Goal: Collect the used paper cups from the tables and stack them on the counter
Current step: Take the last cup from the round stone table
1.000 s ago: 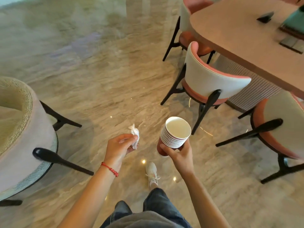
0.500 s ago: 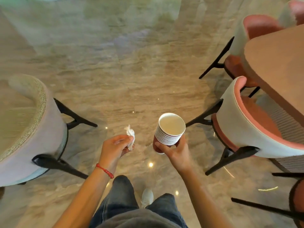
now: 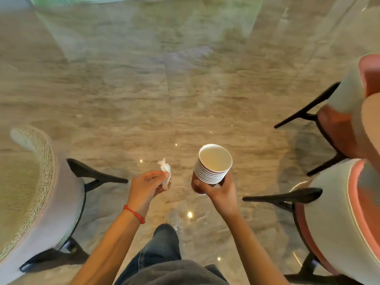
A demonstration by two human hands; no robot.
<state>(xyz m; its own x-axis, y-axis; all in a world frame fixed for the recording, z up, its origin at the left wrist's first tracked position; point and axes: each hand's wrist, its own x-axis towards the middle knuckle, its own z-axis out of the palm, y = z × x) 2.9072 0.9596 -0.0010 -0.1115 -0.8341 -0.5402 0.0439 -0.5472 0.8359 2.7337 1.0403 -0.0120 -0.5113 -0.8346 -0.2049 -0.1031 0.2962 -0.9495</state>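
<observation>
**Carrying the stack between the chairs**

Head view: our right hand (image 3: 221, 194) grips a nested stack of paper cups (image 3: 212, 164) from below, its mouth tilted slightly away from us, over the stone floor (image 3: 164, 99). Our left hand (image 3: 147, 185) pinches a crumpled tissue (image 3: 165, 171). A grey chair (image 3: 51, 192) stands left, pink chairs (image 3: 339, 223) right. We judge this the carrying step; no tabletop with cups and no counter shows, so next we must find one while keeping the stack upright.
</observation>
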